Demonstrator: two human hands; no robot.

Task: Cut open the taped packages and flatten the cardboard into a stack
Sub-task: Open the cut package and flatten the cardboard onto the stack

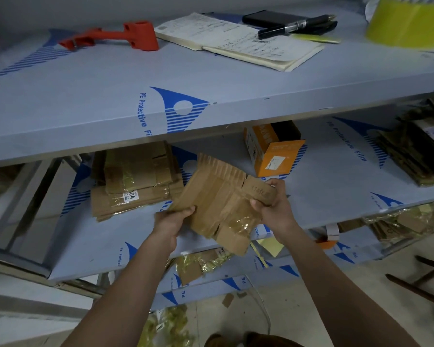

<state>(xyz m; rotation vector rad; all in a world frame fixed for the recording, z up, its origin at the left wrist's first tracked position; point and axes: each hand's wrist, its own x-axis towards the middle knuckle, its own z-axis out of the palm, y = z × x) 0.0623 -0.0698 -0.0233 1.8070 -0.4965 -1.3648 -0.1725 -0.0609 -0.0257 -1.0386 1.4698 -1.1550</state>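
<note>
Over the front edge of the middle shelf [336,186], you hold an opened cardboard package [218,204] in the air between both hands. Your left hand [172,219] grips its lower left edge with the thumb curled over the top face. Your right hand [271,201] pinches a flap at its right side, fingers wrapped behind and thumb in front. The piece looks cut open already: its flaps hang loose and a crumpled strip of clear tape clings near its lower end. It is not fully flat, since the panels bend at the creases.

Toward the left end of that shelf, behind your left hand, lies a stack of flattened cardboard [135,179], several pieces deep, so a fair part of the work seems done. My judgement is that the piece in your hands goes there next, once pressed flat. At the right end of the same shelf sits a darker pile of cardboard [416,151]; I cannot tell whether it is finished or waiting. An orange box [273,149] stands open near the back of the shelf and may still need flattening.

On the top shelf [110,96] lie a red tool [125,36], an open notebook [238,41] and a roll of yellow tape [409,23] at the right corner. Scraps of tape and card litter the floor [298,304] and the lower shelf.
</note>
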